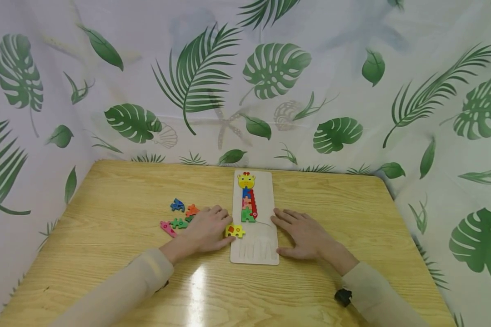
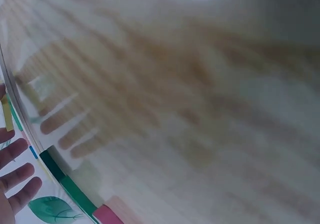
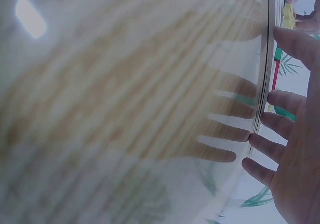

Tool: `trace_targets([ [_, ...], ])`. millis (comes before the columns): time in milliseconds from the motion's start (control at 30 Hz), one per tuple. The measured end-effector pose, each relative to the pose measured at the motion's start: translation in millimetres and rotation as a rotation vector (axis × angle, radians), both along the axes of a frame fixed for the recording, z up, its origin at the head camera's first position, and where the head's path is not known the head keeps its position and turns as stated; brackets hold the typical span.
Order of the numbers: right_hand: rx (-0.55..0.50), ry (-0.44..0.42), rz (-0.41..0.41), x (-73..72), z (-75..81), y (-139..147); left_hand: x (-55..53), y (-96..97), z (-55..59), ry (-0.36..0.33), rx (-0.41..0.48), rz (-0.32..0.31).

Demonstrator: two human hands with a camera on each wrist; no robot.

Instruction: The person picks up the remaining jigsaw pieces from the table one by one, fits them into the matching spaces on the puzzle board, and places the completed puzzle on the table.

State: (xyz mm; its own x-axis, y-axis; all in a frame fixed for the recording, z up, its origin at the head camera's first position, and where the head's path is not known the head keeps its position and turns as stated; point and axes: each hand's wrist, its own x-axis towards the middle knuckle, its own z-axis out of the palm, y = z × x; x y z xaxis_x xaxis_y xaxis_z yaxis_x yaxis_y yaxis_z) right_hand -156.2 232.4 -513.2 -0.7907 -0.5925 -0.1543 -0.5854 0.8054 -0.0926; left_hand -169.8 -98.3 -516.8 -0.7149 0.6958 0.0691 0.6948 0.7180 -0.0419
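A pale wooden puzzle board lies on the table. On its upper part sit a yellow giraffe head, blue, pink and green pieces in a column, and a long red strip. My left hand pinches a yellow puzzle piece with orange marks over the board's left side, below the green piece. In the right wrist view the yellow piece appears between thumb and finger. My right hand, fingers spread, rests at the board's right edge, fingertips touching it.
Loose puzzle pieces lie left of the board: blue, orange, green and pink. A dark green one is partly covered by my left hand. A leaf-patterned cloth hangs behind the wooden table.
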Motion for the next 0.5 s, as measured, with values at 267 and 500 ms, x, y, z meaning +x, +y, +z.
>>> trace_targets([
  [267,0.002,-0.009,0.015,-2.4,1.1,1,-1.2,6.9,0.6,0.077,-0.009,-0.025],
  [500,0.015,0.003,0.022,-4.0,2.9,2,-3.9,12.1,1.8,0.09,-0.011,-0.025],
])
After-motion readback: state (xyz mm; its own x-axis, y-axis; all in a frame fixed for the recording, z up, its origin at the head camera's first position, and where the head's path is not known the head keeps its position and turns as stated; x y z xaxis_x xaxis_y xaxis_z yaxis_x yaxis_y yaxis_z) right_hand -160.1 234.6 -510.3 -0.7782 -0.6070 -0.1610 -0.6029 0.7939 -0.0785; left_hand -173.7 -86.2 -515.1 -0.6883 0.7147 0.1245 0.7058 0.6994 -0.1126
